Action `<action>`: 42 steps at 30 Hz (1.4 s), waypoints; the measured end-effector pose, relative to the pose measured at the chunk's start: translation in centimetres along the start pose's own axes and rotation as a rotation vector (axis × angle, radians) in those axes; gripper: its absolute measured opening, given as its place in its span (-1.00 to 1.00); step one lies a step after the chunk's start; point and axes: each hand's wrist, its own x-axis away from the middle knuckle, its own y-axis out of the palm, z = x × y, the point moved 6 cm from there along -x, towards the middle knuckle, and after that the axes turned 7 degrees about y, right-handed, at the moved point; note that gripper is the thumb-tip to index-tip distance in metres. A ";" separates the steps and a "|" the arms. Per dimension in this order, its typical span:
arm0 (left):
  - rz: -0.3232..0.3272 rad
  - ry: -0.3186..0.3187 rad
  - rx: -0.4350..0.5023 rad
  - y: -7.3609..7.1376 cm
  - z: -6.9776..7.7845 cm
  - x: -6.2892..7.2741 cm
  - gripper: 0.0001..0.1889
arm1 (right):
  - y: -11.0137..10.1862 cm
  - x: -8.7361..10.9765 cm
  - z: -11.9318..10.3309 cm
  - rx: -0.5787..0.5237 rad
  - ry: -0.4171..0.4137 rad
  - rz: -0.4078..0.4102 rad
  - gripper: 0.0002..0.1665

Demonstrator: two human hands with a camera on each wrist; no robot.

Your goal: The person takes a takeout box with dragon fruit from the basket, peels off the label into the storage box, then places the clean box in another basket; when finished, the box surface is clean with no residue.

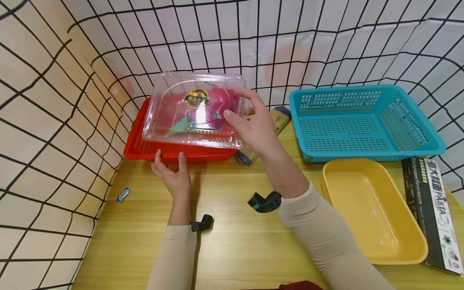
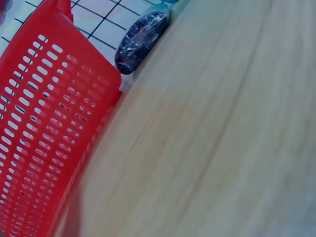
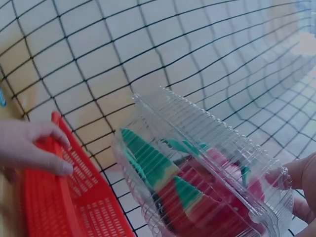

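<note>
My right hand (image 1: 255,129) grips the right end of a clear plastic fruit box (image 1: 156,117), thumb on top. The box hangs tilted above the red basket (image 1: 135,147). Through its lid show a round pink-purple thing and a black-and-yellow label; watermelon-like wedges (image 3: 150,160) with green rind show in the right wrist view. My left hand (image 1: 174,177) holds the basket's front rim, thumb and fingers curled at the edge. In the left wrist view only the perforated side of the basket (image 2: 54,113) shows, not the hand.
A blue basket (image 1: 362,155) stands at the back right, a yellow tray (image 1: 373,217) before it. Beside that lies a black pasta box (image 1: 431,213). A yellow-and-blue packet (image 1: 280,119) is behind my right hand. A small wrapper (image 1: 123,195) lies at left. Black wire mesh (image 1: 257,44) encloses the table.
</note>
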 end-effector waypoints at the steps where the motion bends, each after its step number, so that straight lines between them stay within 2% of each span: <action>1: -0.001 0.000 0.000 0.0 0.0 0.0 -0.24 | -0.3 0.4 0.3 -0.018 -0.011 0.003 -0.34; 7: 0.001 -0.001 0.012 0.1 0.0 0.0 -0.25 | -1.5 2.2 2.2 -0.160 -0.081 -0.005 -0.34; 11: -0.003 0.034 -0.004 0.2 0.2 0.0 -0.29 | -1.9 3.2 3.5 -0.291 -0.121 -0.036 -0.34; 14: -0.004 0.068 -0.012 0.1 0.2 -0.1 -0.29 | -1.9 3.8 4.4 -0.362 -0.134 -0.053 -0.34; 18: 0.014 0.077 0.015 0.0 0.2 -0.3 -0.25 | -2.0 4.5 5.7 -0.409 -0.115 -0.067 -0.35; 19: 0.016 0.086 0.040 0.1 0.3 -0.4 -0.22 | -2.0 4.6 6.0 -0.422 -0.108 -0.076 -0.35; 20: 0.016 0.083 0.116 0.2 0.3 -0.5 -0.21 | -2.0 4.8 6.4 -0.440 -0.100 -0.088 -0.35; 21: 0.006 0.075 0.206 0.4 0.3 -0.6 -0.21 | -2.1 5.0 6.7 -0.459 -0.095 -0.100 -0.35; 22: -0.001 0.056 0.337 0.7 0.3 -0.6 -0.29 | -2.1 5.1 7.0 -0.483 -0.092 -0.115 -0.35; 24: -0.012 0.026 0.489 1.1 0.3 -0.7 -0.38 | -2.2 5.5 7.6 -0.537 -0.084 -0.142 -0.35; 25: -0.017 0.033 0.510 1.2 0.4 -0.8 -0.40 | -2.3 5.6 8.0 -0.553 -0.081 -0.151 -0.36; 26: -0.018 0.032 0.486 1.1 0.4 -0.8 -0.43 | -2.4 5.7 8.3 -0.565 -0.081 -0.160 -0.37; 28: -0.007 0.048 0.291 0.8 0.3 -0.7 -0.45 | -2.6 6.0 9.0 -0.580 -0.078 -0.173 -0.38; 29: -0.001 0.062 0.147 0.5 0.3 -0.7 -0.37 | -2.7 6.1 9.4 -0.578 -0.075 -0.176 -0.39; 30: 0.004 0.062 0.056 0.4 0.4 -0.6 -0.31 | -2.9 6.2 9.8 -0.574 -0.074 -0.181 -0.40; 31: 0.013 0.059 -0.033 0.2 0.5 -0.6 -0.24 | -3.0 6.3 10.1 -0.566 -0.074 -0.184 -0.40; 32: 0.013 0.033 -0.064 0.1 0.5 -0.4 -0.21 | -3.2 6.5 10.5 -0.558 -0.074 -0.185 -0.41; 34: 0.012 -0.005 -0.049 0.1 0.6 -0.1 -0.21 | -3.5 6.9 11.2 -0.540 -0.072 -0.185 -0.41; 36: 0.005 -0.027 0.024 0.2 0.6 0.1 -0.29 | -3.9 7.4 11.9 -0.518 -0.075 -0.183 -0.41; 40: -0.011 0.026 0.075 0.2 0.3 0.1 -0.34 | -4.7 8.3 13.2 -0.467 -0.077 -0.186 -0.41; 42: -0.018 0.039 0.039 0.2 0.1 0.0 -0.29 | -5.2 8.6 13.7 -0.426 -0.074 -0.179 -0.42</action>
